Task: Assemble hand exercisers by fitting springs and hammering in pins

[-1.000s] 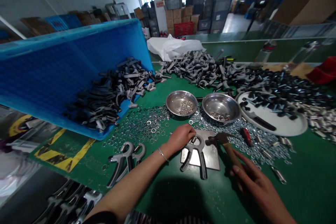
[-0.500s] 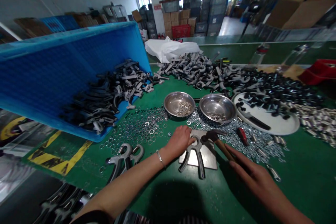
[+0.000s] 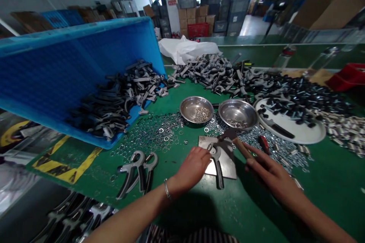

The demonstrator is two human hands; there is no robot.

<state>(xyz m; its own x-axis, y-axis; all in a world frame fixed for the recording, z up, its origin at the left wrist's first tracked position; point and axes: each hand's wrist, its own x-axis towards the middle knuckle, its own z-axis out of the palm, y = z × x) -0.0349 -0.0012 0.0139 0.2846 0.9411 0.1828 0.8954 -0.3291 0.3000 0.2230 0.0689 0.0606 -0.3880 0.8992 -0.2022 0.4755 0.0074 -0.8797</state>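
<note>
A hand grip strengthener (image 3: 219, 171) with a spring and dark handles lies on a square metal plate (image 3: 230, 165). My left hand (image 3: 194, 167) is closed over its left arm, hiding that handle. In my right hand (image 3: 268, 174) is a hammer (image 3: 242, 150), gripped by its wooden handle. The hammer's dark head hangs just above the plate's upper right corner, beside the strengthener's round end. Left of my left hand, a few more grip strengtheners (image 3: 137, 171) rest on the green table.
A tipped blue crate (image 3: 94, 53) spills grey handle parts on the left. Beyond the plate stand two steel bowls (image 3: 196, 100) (image 3: 238, 104) of small metal parts. Loose rings (image 3: 154, 133), a white plate (image 3: 308, 134) with black-headed bolts, a red-handled tool (image 3: 264, 144) and springs (image 3: 348, 131) lie around.
My left hand has moved down from the top of the grip strengthener onto its left handle. The hammer stays in my right hand, its head slightly higher in view.
</note>
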